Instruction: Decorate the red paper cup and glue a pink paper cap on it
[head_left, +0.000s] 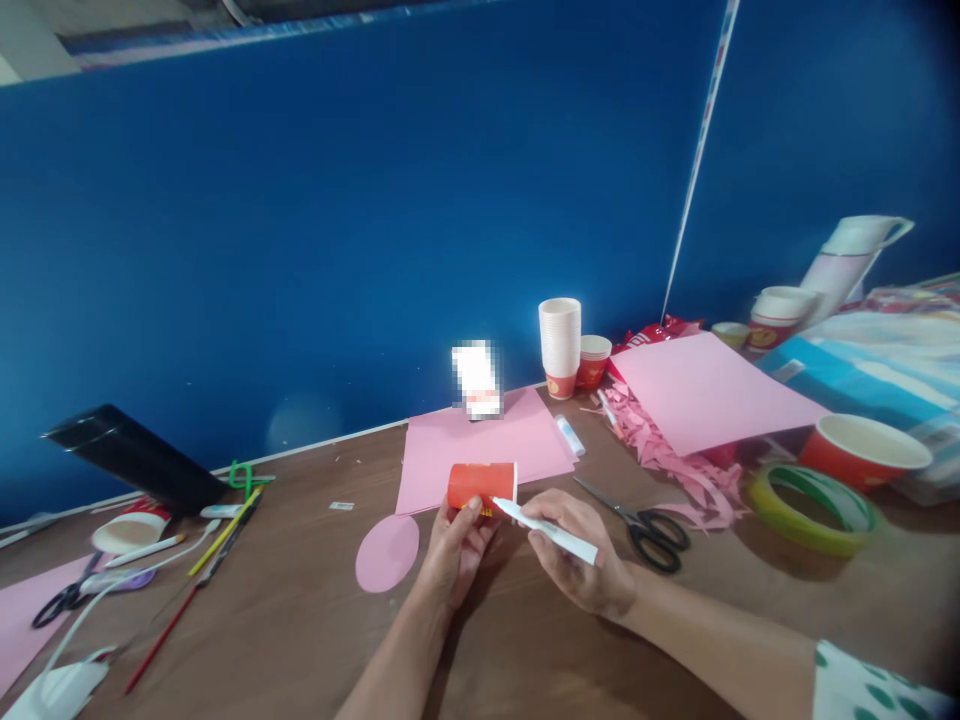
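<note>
Lying on its side above the table (300,620), a red paper cup (481,484) is clamped in the left hand (457,548); the right hand (577,560) grips a white glue tube (546,530), nozzle at the cup's rim. Pink paper sheet (480,450), pink paper circle (387,553) and scissors (646,525) lie near.

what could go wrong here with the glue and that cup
The left hand pinches the red cup on its side by a few fingertips, so it may roll or crush. The glue tube in the right hand could drip on the table. The open scissors lie close to that wrist.
</note>
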